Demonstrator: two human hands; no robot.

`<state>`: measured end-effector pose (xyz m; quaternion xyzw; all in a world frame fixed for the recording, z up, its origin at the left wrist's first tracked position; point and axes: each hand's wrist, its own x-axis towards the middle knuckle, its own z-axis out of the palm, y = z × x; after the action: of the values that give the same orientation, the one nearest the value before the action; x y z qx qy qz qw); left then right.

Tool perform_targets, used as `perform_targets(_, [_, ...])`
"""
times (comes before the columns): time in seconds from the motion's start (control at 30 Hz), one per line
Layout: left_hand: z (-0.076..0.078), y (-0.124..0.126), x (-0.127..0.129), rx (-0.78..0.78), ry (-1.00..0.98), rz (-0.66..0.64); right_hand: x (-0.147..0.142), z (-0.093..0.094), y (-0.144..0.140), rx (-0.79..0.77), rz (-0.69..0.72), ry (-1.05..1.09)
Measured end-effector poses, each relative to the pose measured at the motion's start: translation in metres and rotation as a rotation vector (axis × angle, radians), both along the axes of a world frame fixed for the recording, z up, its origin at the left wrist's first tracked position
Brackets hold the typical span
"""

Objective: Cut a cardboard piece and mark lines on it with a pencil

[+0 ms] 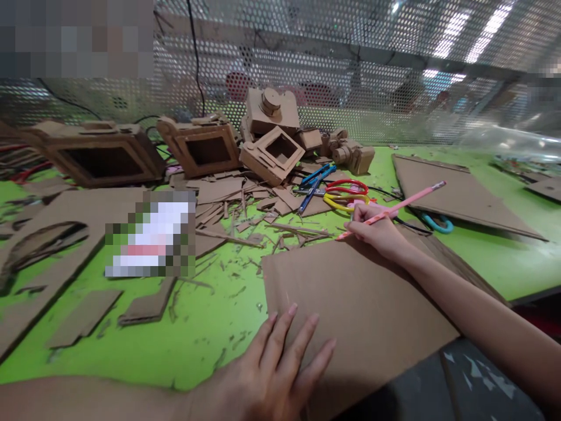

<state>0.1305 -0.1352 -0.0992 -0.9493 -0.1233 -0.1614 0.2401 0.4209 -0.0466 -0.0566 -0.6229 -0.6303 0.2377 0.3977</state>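
My left hand (pixel 280 356) lies with spread fingers on the near left part of a brown cardboard sheet (pixel 350 298). That sheet rests on the green table (pixel 219 327) and reaches over its front edge. In my right hand (pixel 379 234) is a pink patterned pencil (pixel 407 200), its eraser end pointing up and to the right. Its lower end is near the sheet's far edge; I cannot tell whether it touches. Just beyond the right hand lie scissors with red and yellow handles (pixel 346 193) and a blue utility knife (pixel 311 193).
Cardboard camera models (pixel 272 114) stand along the back against a perforated metal screen (pixel 350 58). Cardboard scraps (pixel 232 199) litter the middle. A cut cardboard sheet (pixel 65 257) lies at left, another cardboard panel (pixel 460 190) at right, beside a teal ring-shaped handle (pixel 438 224).
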Motion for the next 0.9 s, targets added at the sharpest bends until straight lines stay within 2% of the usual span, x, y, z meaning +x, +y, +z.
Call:
perform_targets(0.13, [0.003,0.004,0.0,0.027,0.008,-0.046,0.0,-0.001,0.001,-0.003,0.0,0.019])
perform_targets(0.5, [0.01,0.008,-0.001,0.04,0.049,-0.072,-0.001,0.002,0.0,0.023,0.005,0.024])
perform_targets(0.9, [0.01,0.009,-0.004,0.03,0.067,-0.088,-0.001,0.0,0.0,0.004,0.028,0.111])
